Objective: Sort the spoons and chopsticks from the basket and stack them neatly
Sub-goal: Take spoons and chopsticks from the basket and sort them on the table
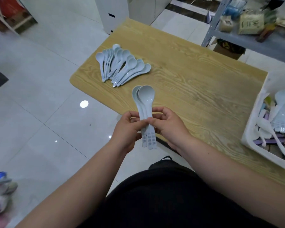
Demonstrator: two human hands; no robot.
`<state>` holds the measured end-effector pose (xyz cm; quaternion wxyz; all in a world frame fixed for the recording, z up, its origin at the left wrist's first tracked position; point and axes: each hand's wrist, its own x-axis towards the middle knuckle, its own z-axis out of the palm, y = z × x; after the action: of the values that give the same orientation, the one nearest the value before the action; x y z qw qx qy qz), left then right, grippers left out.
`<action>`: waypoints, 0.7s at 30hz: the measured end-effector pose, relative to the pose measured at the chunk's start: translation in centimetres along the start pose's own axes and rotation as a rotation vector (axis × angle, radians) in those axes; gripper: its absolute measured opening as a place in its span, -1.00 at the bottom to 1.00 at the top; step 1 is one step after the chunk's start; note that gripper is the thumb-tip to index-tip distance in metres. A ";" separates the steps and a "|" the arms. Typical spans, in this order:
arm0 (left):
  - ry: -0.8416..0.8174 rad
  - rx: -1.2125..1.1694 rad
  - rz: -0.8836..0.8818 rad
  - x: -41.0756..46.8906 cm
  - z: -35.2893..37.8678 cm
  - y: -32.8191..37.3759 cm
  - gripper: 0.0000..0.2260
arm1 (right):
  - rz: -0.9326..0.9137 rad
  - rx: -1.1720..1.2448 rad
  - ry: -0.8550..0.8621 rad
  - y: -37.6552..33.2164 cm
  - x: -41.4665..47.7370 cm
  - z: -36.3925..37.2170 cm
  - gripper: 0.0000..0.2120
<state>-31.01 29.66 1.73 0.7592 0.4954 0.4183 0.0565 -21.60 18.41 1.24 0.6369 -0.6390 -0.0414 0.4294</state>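
Both hands hold a small bundle of pale blue spoons (144, 97) over the near-left edge of the wooden table (196, 83), bowls pointing away from me. My left hand (127, 129) grips the handles from the left, and my right hand (168, 125) pinches them from the right. A fanned pile of several more pale blue spoons (122, 65) lies on the far-left part of the table. At the right edge stands a white basket (252, 129) with several spoons and chopsticks mixed inside; it is cut off by the frame.
A metal shelf (220, 20) with packets stands beyond the table at the right, with a cardboard box (227, 50) under it. White cabinets (112, 14) stand behind the table. Glossy floor tiles lie to the left. My dark-clothed lap fills the bottom.
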 end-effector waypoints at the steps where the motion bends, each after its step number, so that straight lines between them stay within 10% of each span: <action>1: 0.011 0.000 -0.002 0.9 0.0 0.8 -0.79 | 0.007 0.000 -0.006 -0.6 1.2 0.1 -0.71; 21: -0.067 0.242 -0.136 20.5 -7.9 9.4 -0.84 | 0.157 -0.055 0.161 -3.9 21.7 7.5 -0.71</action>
<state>-20.12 50.21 -3.90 0.7097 0.5553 0.4289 -0.0625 -10.53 37.99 -4.92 0.5849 -0.6898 0.0486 0.4240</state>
